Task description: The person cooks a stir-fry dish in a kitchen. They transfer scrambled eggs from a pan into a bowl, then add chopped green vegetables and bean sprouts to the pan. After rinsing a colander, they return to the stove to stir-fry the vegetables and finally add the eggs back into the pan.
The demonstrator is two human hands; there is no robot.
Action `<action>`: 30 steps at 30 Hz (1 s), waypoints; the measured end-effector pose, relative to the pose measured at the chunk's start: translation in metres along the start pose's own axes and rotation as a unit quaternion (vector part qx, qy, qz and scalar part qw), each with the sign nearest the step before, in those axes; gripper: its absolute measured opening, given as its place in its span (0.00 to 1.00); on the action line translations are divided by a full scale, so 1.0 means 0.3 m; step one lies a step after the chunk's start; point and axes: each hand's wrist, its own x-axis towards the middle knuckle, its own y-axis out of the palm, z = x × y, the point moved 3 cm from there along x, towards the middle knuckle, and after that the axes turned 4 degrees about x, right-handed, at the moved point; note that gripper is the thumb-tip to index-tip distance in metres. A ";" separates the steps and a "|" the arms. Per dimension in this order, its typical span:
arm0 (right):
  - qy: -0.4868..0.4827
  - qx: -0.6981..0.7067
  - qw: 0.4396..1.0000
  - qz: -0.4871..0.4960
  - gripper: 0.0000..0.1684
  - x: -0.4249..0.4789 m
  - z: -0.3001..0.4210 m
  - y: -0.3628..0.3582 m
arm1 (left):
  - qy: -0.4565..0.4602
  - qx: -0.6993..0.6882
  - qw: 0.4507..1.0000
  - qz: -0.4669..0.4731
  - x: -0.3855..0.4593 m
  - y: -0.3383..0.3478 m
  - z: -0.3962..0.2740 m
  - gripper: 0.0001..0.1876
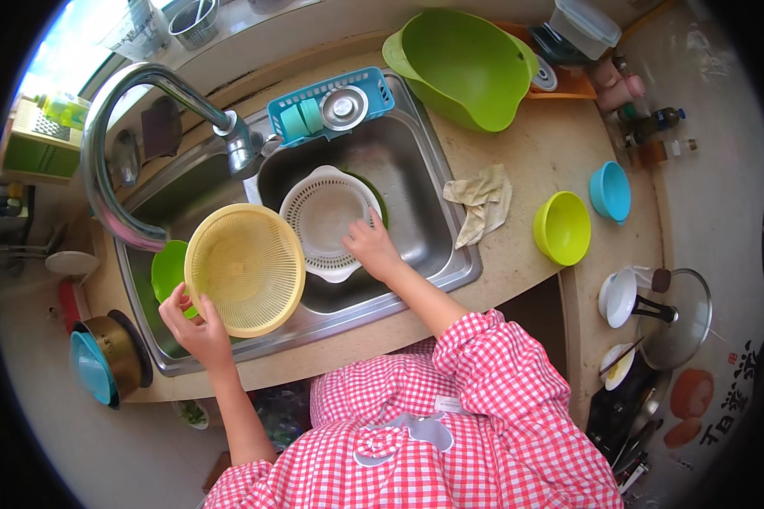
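Observation:
My left hand [197,324] holds a round yellow plastic colander [245,270] by its lower left rim, tilted above the divider and left basin of the sink. Over the right rim of a white plastic colander [321,191] my right hand [374,248] rests with bent fingers; whether it grips the rim is not clear. The white colander sits in the right basin [414,172], with a green rim [372,191] partly showing behind it. A bright green plastic vessel [169,270] in the left basin is half hidden by the yellow colander.
A chrome faucet [92,146] arches over the left basin. Across the right basin's back hangs a blue basket [382,95]. The counter holds a large green basin [465,63], a cloth [484,203], a lime bowl [563,229] and a blue bowl [611,191]. A pot [121,356] stands left.

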 end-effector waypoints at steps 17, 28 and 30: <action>0.329 0.343 0.870 -0.132 0.30 -0.287 -0.098 -0.210 | -0.065 -0.178 0.958 0.216 -0.007 0.612 -0.070 0.18; 0.090 0.180 0.979 -0.045 0.14 -0.084 -0.007 -0.062 | -0.042 -0.168 0.977 0.123 0.039 0.410 -0.036 0.18; 0.055 0.127 0.990 -0.020 0.15 -0.014 -0.002 0.022 | -0.055 -0.174 0.976 0.119 0.046 0.364 -0.039 0.18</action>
